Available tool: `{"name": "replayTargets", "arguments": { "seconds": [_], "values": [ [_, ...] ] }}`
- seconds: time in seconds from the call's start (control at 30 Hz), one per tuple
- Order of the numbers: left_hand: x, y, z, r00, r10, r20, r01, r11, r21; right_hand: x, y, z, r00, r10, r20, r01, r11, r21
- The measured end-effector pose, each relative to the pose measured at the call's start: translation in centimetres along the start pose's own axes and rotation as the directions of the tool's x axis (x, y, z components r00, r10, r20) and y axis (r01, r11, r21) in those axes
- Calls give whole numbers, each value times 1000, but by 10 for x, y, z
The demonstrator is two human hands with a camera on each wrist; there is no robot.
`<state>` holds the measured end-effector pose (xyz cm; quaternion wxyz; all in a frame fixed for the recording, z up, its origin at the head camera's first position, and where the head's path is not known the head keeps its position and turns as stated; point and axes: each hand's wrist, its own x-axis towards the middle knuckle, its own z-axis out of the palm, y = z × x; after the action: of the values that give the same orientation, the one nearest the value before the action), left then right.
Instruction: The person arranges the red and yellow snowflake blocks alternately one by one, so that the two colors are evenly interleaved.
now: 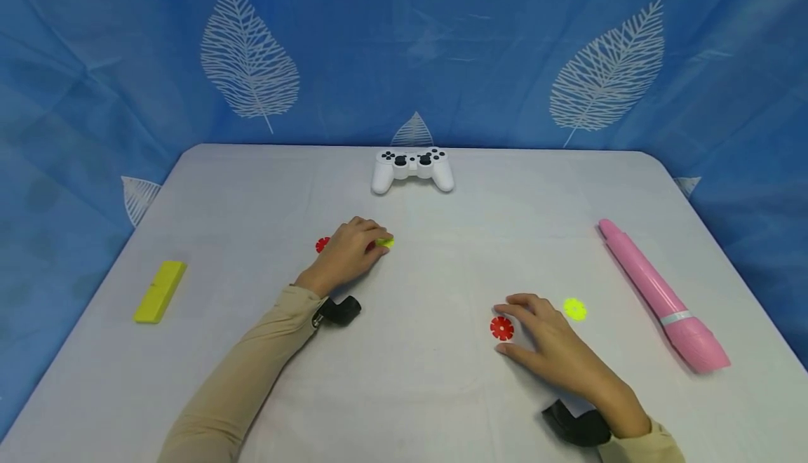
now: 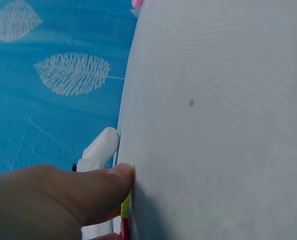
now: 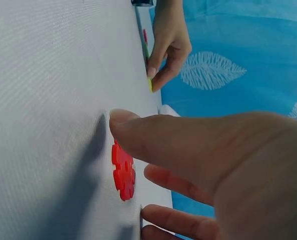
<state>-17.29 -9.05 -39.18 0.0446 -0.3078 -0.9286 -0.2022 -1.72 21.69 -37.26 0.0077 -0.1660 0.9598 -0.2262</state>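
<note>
My left hand (image 1: 348, 249) pinches a yellow notched plastic disc (image 1: 386, 242) between thumb and fingers, close to the tabletop. A red notched disc (image 1: 322, 244) lies partly hidden behind that hand. In the left wrist view the thumb presses near the yellow disc's edge (image 2: 126, 206), and a red edge (image 2: 124, 229) shows below it. My right hand (image 1: 555, 347) is spread around another red notched disc (image 1: 502, 328) lying on the table, thumb on one side and fingers on the other. In the right wrist view that red disc (image 3: 123, 172) looks untouched. A second yellow notched disc (image 1: 575, 309) lies beside the right hand's knuckles.
A white game controller (image 1: 413, 168) sits at the table's back edge. On the right lies a folded pink umbrella-like item (image 1: 656, 291) with a pale band. A yellow block (image 1: 160, 292) rests on the left. Behind the white table (image 1: 284, 175) hangs a blue leaf-patterned cloth (image 1: 410, 42).
</note>
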Motion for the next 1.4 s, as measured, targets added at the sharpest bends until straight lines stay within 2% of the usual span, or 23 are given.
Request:
{"name": "replayTargets", "arguments": {
  "seconds": [0.3, 0.53, 1.0, 1.4],
  "values": [
    [0, 1, 0, 1000, 18, 9, -18, 1000, 22, 0, -4, 4, 1000, 3, -30, -5, 998, -62],
    [-1, 1, 1, 1000, 6, 27, -7, 1000, 28, 0, -5, 5, 998, 0, -67, -6, 996, -90],
    [0, 3, 0, 1000, -7, 28, 6, 1000, 27, 1, -4, 9, 988, -2, -153, -15, 994, -109],
    [0, 3, -1, 999, -15, 34, 14, 1000, 24, 3, -5, 11, 987, 19, -162, -30, 998, -63]
  ]
}}
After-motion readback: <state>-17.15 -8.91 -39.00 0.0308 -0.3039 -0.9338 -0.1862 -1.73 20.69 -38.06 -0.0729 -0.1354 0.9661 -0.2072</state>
